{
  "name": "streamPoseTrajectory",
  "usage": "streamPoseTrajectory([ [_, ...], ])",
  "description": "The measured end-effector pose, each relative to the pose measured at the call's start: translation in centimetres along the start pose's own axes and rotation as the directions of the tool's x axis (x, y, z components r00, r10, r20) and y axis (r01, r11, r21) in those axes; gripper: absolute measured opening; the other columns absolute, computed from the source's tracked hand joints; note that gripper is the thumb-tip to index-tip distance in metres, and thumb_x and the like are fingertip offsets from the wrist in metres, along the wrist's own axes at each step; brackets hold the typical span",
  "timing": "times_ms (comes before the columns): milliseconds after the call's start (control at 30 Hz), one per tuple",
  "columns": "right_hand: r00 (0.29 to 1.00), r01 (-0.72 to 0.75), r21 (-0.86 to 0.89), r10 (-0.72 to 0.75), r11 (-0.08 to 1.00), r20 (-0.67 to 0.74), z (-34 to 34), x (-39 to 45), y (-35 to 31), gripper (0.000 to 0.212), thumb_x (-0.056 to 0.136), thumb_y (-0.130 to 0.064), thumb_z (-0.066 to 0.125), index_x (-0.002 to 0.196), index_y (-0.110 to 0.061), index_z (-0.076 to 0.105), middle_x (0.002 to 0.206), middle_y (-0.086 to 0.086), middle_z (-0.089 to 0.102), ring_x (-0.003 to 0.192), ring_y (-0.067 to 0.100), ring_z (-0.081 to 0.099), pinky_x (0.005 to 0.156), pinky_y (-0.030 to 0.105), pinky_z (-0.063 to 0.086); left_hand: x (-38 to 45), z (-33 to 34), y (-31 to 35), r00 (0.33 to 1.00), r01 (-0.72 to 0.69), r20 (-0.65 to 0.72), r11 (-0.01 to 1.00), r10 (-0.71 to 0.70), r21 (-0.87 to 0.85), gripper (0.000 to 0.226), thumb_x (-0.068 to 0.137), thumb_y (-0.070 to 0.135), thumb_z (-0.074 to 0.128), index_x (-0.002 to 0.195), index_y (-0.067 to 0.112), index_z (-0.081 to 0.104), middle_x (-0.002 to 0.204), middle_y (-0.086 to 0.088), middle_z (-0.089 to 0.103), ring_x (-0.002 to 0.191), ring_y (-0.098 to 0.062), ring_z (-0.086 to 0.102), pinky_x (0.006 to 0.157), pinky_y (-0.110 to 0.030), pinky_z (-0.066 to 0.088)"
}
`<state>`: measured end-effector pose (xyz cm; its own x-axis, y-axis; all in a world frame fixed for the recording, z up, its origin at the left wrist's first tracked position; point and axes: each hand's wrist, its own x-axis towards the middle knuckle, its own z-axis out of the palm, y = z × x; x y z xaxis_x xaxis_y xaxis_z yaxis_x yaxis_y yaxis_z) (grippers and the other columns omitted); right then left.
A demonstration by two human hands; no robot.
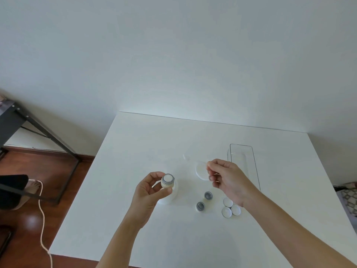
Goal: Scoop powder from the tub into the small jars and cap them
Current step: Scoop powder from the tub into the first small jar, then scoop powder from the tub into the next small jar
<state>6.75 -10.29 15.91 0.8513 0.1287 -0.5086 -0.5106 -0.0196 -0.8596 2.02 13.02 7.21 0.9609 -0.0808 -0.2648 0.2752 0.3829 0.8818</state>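
While the left hand pinches a small jar between thumb and curled fingers, lifted above the table, the jar's mouth shows white, apparently filled near the rim. Likely light and rigid, glass or hard plastic; smooth walls, so a grip round the body below the neck seems safest, kept upright to hold the powder in.

Right hand hovers over the table centre, fingers curled in a pinch on a thin clear handle, probably the scoop; its outline is faint against the white surface, so uncertain. Just beside its fingertips sits a white round disc, perhaps the tub lid.

A white tub stands directly behind and under the held jar, mostly hidden.

Count:
- jars: three, one held, two open jars standing near centre, dark inside, seemingly unfilled.
- caps: three white ones, clustered and touching, near the right wrist.
- clear tray: one, long, far right of the hands.

Caps likely light and slick; take them by the rim.
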Motion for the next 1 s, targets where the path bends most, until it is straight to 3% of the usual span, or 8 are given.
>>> streamPoseTrajectory([
  [167, 0.996, -0.065, 0.250, 0.080, 0.966, -0.050, -3.2, -0.8, 2.4, 0.020, 0.096, -0.008, 0.053, 0.078, -0.007, 0.062, 0.066, 0.004, 0.057, 0.056, 0.014, 0.049, 0.056, 0.023, 0.046, -0.8, 1.5, -3.0, 0.992, 0.114, 0.043, 0.982, -0.122, 0.152, 0.044, 0.069, 0.006, 0.082, 0.110, 0.014, 0.069, 0.114, -0.012, 0.074, 0.105, -0.020, 0.072, 0.083, -0.023, 0.055],
  [333, 0.981, -0.102, 0.364, 0.153, 0.926, -0.115, -5.9, -1.7, 5.6, 0.013, 0.093, -0.003, 0.055, 0.093, 0.003, 0.067, 0.068, 0.007, 0.062, 0.054, 0.013, 0.054, 0.053, 0.022, 0.051, -1.6, 2.4, -7.5, 0.971, 0.208, 0.041, 0.913, -0.237, 0.352, 0.039, 0.070, 0.004, 0.082, 0.103, 0.021, 0.070, 0.101, 0.001, 0.073, 0.091, -0.014, 0.071, 0.082, -0.028, 0.058],
  [533, 0.970, -0.137, 0.452, 0.211, 0.881, -0.118, -7.5, -2.5, 8.3, 0.027, 0.076, -0.007, 0.068, 0.099, 0.007, 0.069, 0.082, 0.013, 0.071, 0.062, 0.014, 0.063, 0.065, 0.023, 0.058, -2.0, 2.0, -12.1, 0.988, 0.112, -0.001, 0.701, -0.157, 0.704, 0.053, 0.071, 0.014, 0.087, 0.110, 0.036, 0.058, 0.101, 0.019, 0.070, 0.100, -0.004, 0.058, 0.083, -0.015, 0.040],
  [700, 0.957, -0.184, 0.457, 0.265, 0.870, -0.119, -7.6, -2.8, 9.7, 0.019, 0.085, -0.003, 0.065, 0.100, 0.009, 0.069, 0.085, 0.015, 0.072, 0.063, 0.015, 0.066, 0.064, 0.024, 0.058, -1.3, 2.9, -14.0, 0.996, 0.073, -0.030, 0.567, -0.084, 0.820, 0.056, 0.073, 0.019, 0.086, 0.113, 0.039, 0.053, 0.103, 0.027, 0.066, 0.108, -0.003, 0.052, 0.096, -0.032, 0.029],
  [1000, 0.935, -0.240, 0.386, 0.319, 0.891, -0.156, -7.5, -2.6, 10.2, 0.009, 0.088, -0.001, 0.063, 0.084, 0.005, 0.069, 0.072, 0.013, 0.070, 0.053, 0.012, 0.061, 0.054, 0.022, 0.055, -1.2, 3.7, -15.2, 0.999, 0.040, -0.045, 0.453, 0.001, 0.891, 0.052, 0.076, 0.017, 0.081, 0.122, 0.029, 0.059, 0.108, 0.032, 0.064, 0.110, -0.006, 0.048, 0.090, -0.029, 0.020],
])
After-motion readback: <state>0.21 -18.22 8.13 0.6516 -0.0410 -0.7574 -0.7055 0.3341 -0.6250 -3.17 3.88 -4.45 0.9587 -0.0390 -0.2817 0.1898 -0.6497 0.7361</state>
